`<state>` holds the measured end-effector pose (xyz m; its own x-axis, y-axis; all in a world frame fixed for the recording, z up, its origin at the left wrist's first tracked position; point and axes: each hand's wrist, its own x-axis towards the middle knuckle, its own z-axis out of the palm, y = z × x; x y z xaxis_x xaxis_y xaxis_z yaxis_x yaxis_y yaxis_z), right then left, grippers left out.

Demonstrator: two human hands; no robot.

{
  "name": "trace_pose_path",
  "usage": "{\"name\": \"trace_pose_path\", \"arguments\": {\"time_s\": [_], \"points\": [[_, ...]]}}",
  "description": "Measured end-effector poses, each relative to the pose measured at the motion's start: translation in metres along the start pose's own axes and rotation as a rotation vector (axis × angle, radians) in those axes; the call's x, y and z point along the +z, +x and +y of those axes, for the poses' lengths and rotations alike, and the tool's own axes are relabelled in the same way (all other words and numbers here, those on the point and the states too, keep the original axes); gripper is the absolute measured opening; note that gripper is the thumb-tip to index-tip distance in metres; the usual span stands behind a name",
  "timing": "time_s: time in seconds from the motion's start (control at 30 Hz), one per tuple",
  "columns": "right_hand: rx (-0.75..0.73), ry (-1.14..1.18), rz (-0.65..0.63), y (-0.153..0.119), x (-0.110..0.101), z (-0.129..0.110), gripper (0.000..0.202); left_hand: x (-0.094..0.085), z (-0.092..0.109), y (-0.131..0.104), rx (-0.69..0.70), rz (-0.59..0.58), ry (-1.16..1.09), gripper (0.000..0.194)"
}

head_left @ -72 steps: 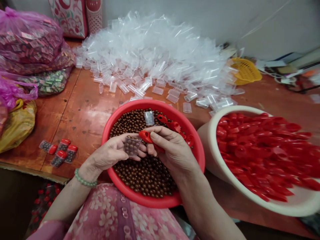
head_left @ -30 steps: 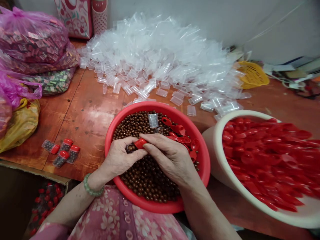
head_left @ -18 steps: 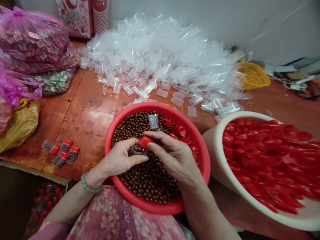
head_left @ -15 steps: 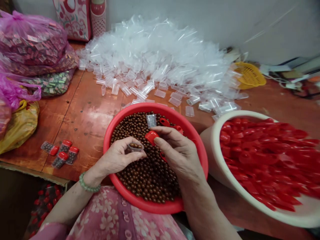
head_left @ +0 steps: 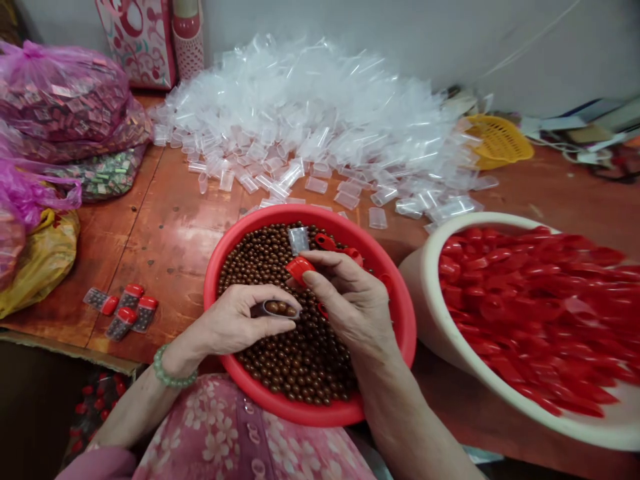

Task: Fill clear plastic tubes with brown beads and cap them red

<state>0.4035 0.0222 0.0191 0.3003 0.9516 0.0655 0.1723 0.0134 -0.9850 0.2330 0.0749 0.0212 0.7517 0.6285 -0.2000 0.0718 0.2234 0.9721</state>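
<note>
My left hand [head_left: 233, 320] grips a small clear plastic container [head_left: 261, 309] between thumb and fingers. Its mouth faces me, and brown beads show inside it. Close by on the right, my right hand [head_left: 357, 303] pinches a red plastic cap [head_left: 299, 269], which is apart from the container. Both hands are over a red basin [head_left: 213, 273] holding many loose brown beads [head_left: 300, 377]. Among those beads, just beyond the cap, is another clear container [head_left: 299, 239]. Several red pieces [head_left: 326, 241] lie along the basin's far right side, partly hidden by my right hand.
To the right stands a white tub [head_left: 431, 300] heaped with red caps [head_left: 530, 313]. A pile of clear containers [head_left: 310, 107] spreads across the back. Filled, red-capped containers [head_left: 121, 323] lie at left, near stuffed plastic bags [head_left: 65, 100]. A yellow basket [head_left: 500, 140] sits at back right.
My left hand has moved slightly right and towards me, and the container's mouth now shows more openly. The right hand keeps the red cap, almost in place. The view has shifted a little.
</note>
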Motion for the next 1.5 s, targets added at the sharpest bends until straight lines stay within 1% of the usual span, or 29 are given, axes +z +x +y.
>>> {"name": "trace_pose_path", "arguments": {"time_s": [0.13, 0.23, 0.3, 0.43, 0.5, 0.6, 0.7, 0.83, 0.97, 1.03, 1.1, 1.2, 1.37, 1.5], "points": [[-0.059, -0.047, -0.011, -0.001, 0.0, 0.001, 0.019, -0.002, -0.003, 0.005, -0.001, 0.057, -0.038, 0.013], [-0.083, -0.076, -0.001, -0.003, 0.0, 0.001, 0.02, -0.004, -0.004, 0.006, -0.011, 0.047, -0.025, 0.015], [-0.081, -0.081, 0.007, -0.003, 0.0, 0.001, 0.021, -0.003, -0.002, 0.003, 0.001, 0.062, -0.012, 0.016], [-0.075, -0.089, 0.036, -0.004, 0.001, 0.001, 0.021, -0.002, 0.005, -0.001, 0.009, -0.006, 0.043, 0.019], [-0.059, -0.088, 0.057, -0.004, 0.002, 0.0, 0.02, -0.003, 0.005, -0.001, 0.001, 0.011, 0.037, 0.019], [-0.059, -0.088, 0.072, -0.005, 0.002, -0.002, 0.019, -0.006, 0.003, 0.002, -0.019, 0.041, -0.011, 0.018], [-0.109, -0.106, 0.076, -0.005, 0.003, -0.003, 0.019, -0.007, 0.001, 0.003, -0.018, 0.02, -0.054, 0.021], [-0.169, -0.113, 0.066, -0.003, 0.004, -0.004, 0.019, -0.006, -0.001, 0.003, -0.05, -0.045, -0.173, 0.027], [-0.184, -0.105, 0.015, -0.002, 0.006, -0.005, 0.018, -0.003, -0.002, 0.004, -0.07, -0.051, -0.223, 0.024], [-0.181, -0.111, 0.008, -0.002, 0.006, -0.005, 0.018, -0.002, -0.003, 0.004, -0.098, -0.064, -0.301, 0.023], [-0.165, -0.12, 0.011, -0.002, 0.006, -0.004, 0.019, -0.002, -0.003, 0.005, -0.106, -0.059, -0.381, 0.026], [-0.153, -0.11, 0.033, -0.001, 0.005, -0.002, 0.019, -0.003, -0.004, 0.006, -0.084, -0.04, -0.433, 0.035], [-0.16, -0.077, 0.053, 0.002, 0.005, 0.0, 0.018, -0.007, -0.011, 0.008, -0.086, -0.08, -0.491, 0.045], [-0.167, -0.074, 0.057, 0.003, 0.005, 0.001, 0.018, -0.01, -0.017, 0.009, -0.083, -0.087, -0.543, 0.046]]}}
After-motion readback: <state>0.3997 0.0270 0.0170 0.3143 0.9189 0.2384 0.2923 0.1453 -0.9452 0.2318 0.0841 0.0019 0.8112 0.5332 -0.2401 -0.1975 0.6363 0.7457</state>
